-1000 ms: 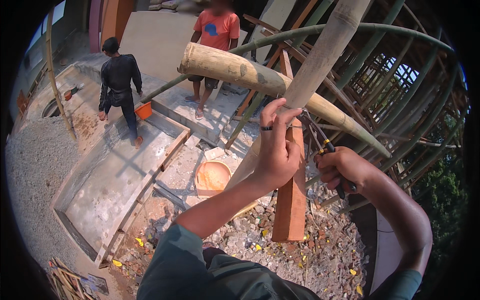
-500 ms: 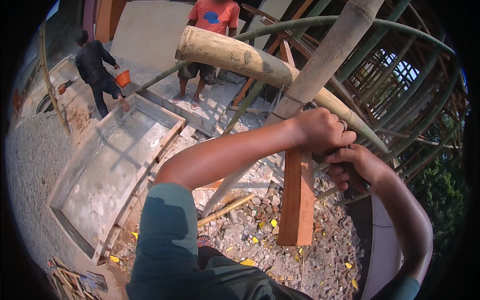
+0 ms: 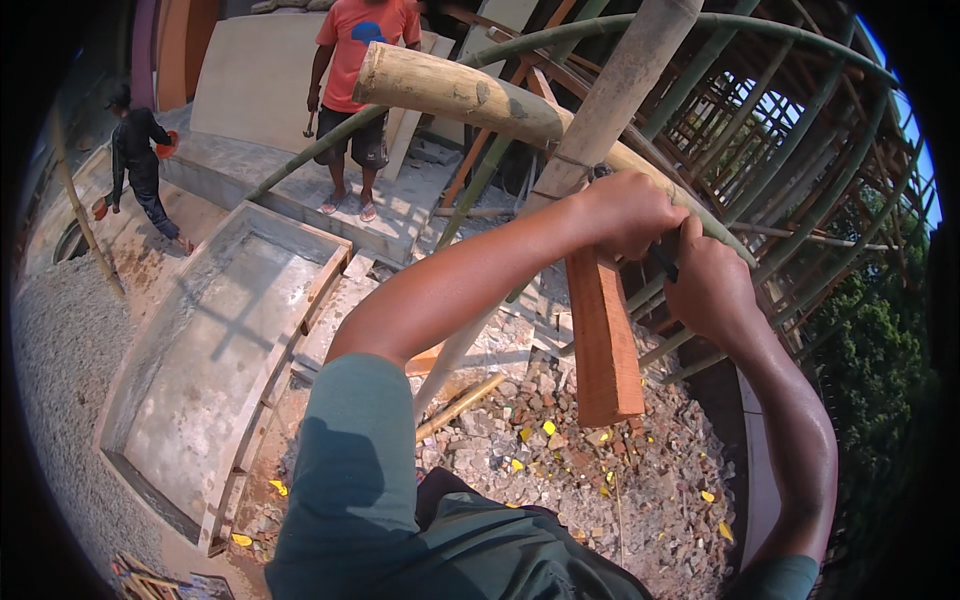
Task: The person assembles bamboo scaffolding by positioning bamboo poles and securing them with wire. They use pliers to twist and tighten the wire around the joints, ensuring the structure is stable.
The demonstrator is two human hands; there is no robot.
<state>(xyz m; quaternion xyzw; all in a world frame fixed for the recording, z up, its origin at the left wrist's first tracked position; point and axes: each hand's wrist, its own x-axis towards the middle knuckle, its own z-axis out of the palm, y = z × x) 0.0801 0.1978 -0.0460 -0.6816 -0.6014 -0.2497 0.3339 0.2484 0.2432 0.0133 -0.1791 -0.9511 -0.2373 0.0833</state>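
My left hand is a closed fist beside the upright bamboo pole. A dark metal end pokes out above that fist, close to a wire tie around the pole. Just below and to the right, my right hand closes on a dark-handled tool that shows between both hands. Its kind is hidden by my fingers. Behind the pole, a thick pale bamboo crosses at a slant. A reddish wooden beam slopes down toward me from under my left wrist.
Rubble with yellow scraps lies below me. At left is a shallow concrete basin with a timber edge, beside gravel. A person in a red shirt stands holding a hammer; another carries an orange bucket. Green bamboo poles rise at right.
My right hand has turned upward against my left, its knuckles now uppermost. The view has shifted slightly. The person with the bucket has walked left, and the red-shirted person's hammer has come into sight.
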